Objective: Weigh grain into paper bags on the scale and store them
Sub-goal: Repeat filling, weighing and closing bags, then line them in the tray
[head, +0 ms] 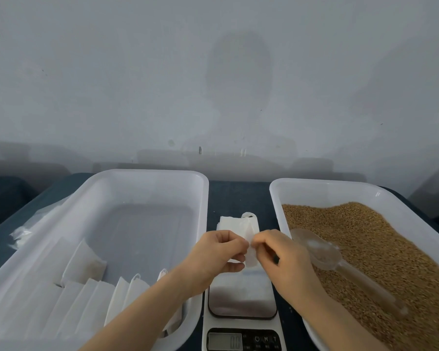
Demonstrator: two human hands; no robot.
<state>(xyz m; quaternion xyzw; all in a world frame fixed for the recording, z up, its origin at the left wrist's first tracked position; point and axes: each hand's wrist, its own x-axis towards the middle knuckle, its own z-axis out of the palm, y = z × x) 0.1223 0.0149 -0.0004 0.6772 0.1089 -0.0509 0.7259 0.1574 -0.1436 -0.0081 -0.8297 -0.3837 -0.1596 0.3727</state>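
Head view: left hand (219, 252) and right hand (279, 257) pinch one paper bag (251, 258) over the scale (241, 300), scoop (319, 252) lying in grain (365, 236)

Two white tubs: the left tub (203, 198) and the right tub (274, 196). One scale (241, 323) between them. One clear scoop (322, 254) on one heap of grain (378, 249). Two hands, my left hand (218, 252) and my right hand (279, 259), pinch one paper bag (251, 259). One stack of empty bags (228, 224) lies beyond. The stored bags (84, 262) in the left tub number at least six; they overlap too much for an exact count.
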